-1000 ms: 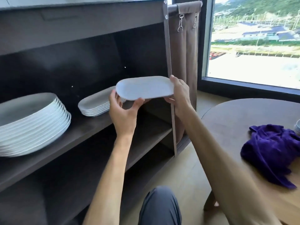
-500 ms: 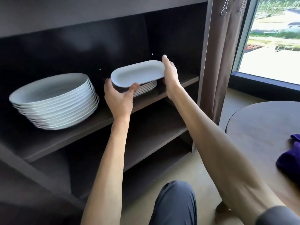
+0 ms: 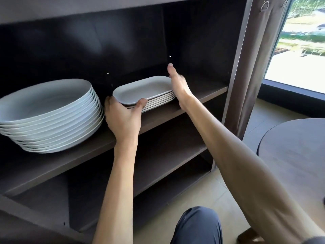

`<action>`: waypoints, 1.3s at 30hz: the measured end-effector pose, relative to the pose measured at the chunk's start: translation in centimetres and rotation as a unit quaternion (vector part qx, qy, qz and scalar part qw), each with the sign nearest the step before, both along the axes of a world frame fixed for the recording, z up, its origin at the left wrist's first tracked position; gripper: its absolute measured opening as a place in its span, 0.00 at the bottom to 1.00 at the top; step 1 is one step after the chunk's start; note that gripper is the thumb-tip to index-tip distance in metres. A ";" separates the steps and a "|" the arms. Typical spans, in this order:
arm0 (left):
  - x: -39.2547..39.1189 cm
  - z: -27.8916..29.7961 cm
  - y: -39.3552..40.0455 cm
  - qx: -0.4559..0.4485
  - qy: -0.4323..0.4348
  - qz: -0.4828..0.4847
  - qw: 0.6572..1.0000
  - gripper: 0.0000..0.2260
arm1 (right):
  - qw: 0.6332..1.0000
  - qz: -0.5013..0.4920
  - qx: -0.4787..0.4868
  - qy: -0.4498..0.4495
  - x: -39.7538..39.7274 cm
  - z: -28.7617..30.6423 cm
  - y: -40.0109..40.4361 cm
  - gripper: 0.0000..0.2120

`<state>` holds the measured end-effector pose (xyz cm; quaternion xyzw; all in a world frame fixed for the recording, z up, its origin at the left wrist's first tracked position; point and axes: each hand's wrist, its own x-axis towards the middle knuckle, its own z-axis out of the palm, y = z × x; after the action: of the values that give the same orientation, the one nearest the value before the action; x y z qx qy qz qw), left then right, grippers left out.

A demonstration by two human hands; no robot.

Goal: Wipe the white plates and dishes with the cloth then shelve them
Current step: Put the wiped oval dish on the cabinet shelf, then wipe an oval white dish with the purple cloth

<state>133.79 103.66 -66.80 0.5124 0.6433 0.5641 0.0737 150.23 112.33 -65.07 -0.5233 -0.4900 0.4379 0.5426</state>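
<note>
A white oblong dish [image 3: 144, 88] lies on top of a short stack of oblong dishes [image 3: 161, 102] on the upper shelf [image 3: 198, 101] of a dark cabinet. My left hand [image 3: 123, 117] grips the dish's near left end, thumb on the rim and fingers behind it. My right hand [image 3: 177, 83] holds the dish's right end, thumb pointing up. To the left on the same shelf stands a tall stack of round white plates [image 3: 51, 113]. The cloth is out of view.
Two lower shelves [image 3: 165, 152] of the cabinet hold nothing visible. A brown curtain [image 3: 253, 67] hangs right of the cabinet beside a window. A round dark table [image 3: 295, 152] stands at the right. My knee [image 3: 197, 226] is at the bottom.
Both hands carried the oblong dish into the cabinet and lowered it onto the stack of oblong dishes. My view swung left, so the purple cloth on the table left the frame.
</note>
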 end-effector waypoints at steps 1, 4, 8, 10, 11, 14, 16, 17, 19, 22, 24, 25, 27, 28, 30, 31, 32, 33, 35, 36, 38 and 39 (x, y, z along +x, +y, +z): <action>-0.1 -0.1 0.0 -0.006 -0.001 -0.004 1.000 0.31 | 1.000 0.004 0.000 -0.014 -0.1 -0.1 0.2 0.38; -0.3 -0.1 -0.1 -0.017 -0.001 -0.007 1.000 0.31 | 0.999 0.004 0.003 -0.039 -0.2 -0.5 0.6 0.38; -0.3 0.0 -0.1 -0.021 -0.014 -0.003 1.000 0.32 | 0.996 -0.014 0.014 -0.088 -0.2 -0.9 0.9 0.32; -0.2 0.0 -0.3 -0.023 -0.016 0.000 1.000 0.32 | 0.993 -0.020 0.014 -0.112 -0.3 -0.9 0.7 0.33; -0.1 -0.1 -0.3 -0.025 -0.016 0.001 1.000 0.32 | 0.993 -0.021 0.015 -0.119 -0.2 -0.9 0.4 0.33; 0.1 0.0 -0.4 -0.032 0.008 0.008 0.999 0.33 | 0.992 -0.038 0.042 -0.113 0.2 -0.5 -1.2 0.30; 0.8 0.0 -1.0 -0.032 0.034 0.013 0.999 0.36 | 0.987 -0.082 0.085 -0.112 1.4 -0.4 -2.6 0.24; 1.6 -0.1 -1.5 -0.014 0.037 0.015 0.999 0.36 | 0.982 -0.106 0.109 -0.115 2.4 -0.5 -3.4 0.20; 3.8 -0.3 -2.7 0.094 0.028 -0.010 0.995 0.30 | 0.970 -0.158 0.142 -0.120 5.3 -0.8 -5.1 0.12; 9.1 -1.8 -3.9 0.269 -0.001 -0.094 0.958 0.10 | 0.947 -0.245 0.146 -0.146 10.8 -2.0 -8.6 0.08; 13.6 -2.8 -4.6 0.261 -0.059 -0.182 0.946 0.06 | 0.929 -0.297 0.120 -0.183 14.9 -3.0 -11.5 0.09; 15.9 -3.2 -5.2 0.233 -0.082 -0.233 0.940 0.06 | 0.919 -0.321 0.101 -0.205 16.8 -3.7 -13.0 0.08; 21.0 -4.2 -6.9 0.174 -0.110 -0.323 0.924 0.05 | 0.897 -0.366 0.048 -0.244 21.0 -5.2 -16.5 0.07; 23.1 -4.6 -7.6 0.152 -0.113 -0.358 0.915 0.05 | 0.887 -0.382 0.012 -0.260 22.6 -6.0 -18.1 0.07; 27.9 -5.2 -9.7 0.103 -0.096 -0.432 0.891 0.06 | 0.852 -0.421 -0.082 -0.299 26.1 -7.4 -21.7 0.11; 30.5 -5.5 -10.9 0.081 -0.076 -0.466 0.878 0.07 | 0.828 -0.439 -0.133 -0.324 27.8 -8.2 -23.6 0.13; 32.9 -5.7 -11.8 0.060 -0.054 -0.495 0.865 0.07 | 0.803 -0.445 -0.185 -0.351 29.1 -9.0 -25.3 0.15; 35.2 -5.8 -12.7 0.043 -0.032 -0.525 0.849 0.07 | 0.779 -0.442 -0.234 -0.379 30.1 -10.0 -26.9 0.17; 40.3 -6.1 -14.6 0.015 0.024 -0.584 0.812 0.08 | 0.742 -0.420 -0.311 -0.420 31.7 -12.4 -29.9 0.20; 43.1 -6.2 -15.5 -0.001 0.061 -0.609 0.791 0.09 | 0.732 -0.411 -0.326 -0.434 32.3 -13.6 -31.2 0.22; 47.8 -6.6 -16.8 -0.046 0.138 -0.638 0.756 0.11 | 0.733 -0.414 -0.305 -0.445 32.6 -15.4 -32.6 0.26; 50.3 -6.9 -17.5 -0.069 0.173 -0.647 0.740 0.13 | 0.738 -0.423 -0.284 -0.442 33.0 -15.9 -33.1 0.28</action>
<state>184.06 86.14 -73.74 0.8876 0.1963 0.2360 0.3435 183.21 79.23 -80.95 -0.9412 -0.2560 0.0020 0.2204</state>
